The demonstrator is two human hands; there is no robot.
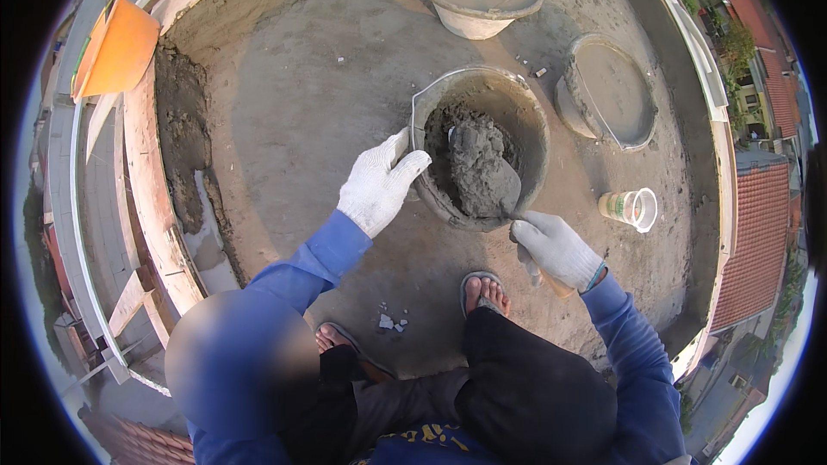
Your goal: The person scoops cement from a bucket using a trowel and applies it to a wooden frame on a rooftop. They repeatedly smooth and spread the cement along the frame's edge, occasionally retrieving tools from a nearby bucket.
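A bucket (pixel 534 129) holds thick grey mortar (pixel 469 159). My left hand (pixel 379 181), in a white knit glove, grips the left side of its rim, fingers curled over the edge. My right hand (pixel 551 245), gloved too, is closed on a trowel (pixel 564 289) whose wooden handle shows below the fingers. The trowel's head reaches into the bucket under a heap of mortar, so most of its blade is hidden.
Two buckets of grey slurry (pixel 474 17) (pixel 603 86) stand beyond and right. A plastic cup (pixel 616 205) lies on the concrete floor (pixel 310 112). An orange bucket (pixel 121 47) hangs by the wooden formwork (pixel 146 181) at left. Roofs show outside the edges; white chips lie near my feet.
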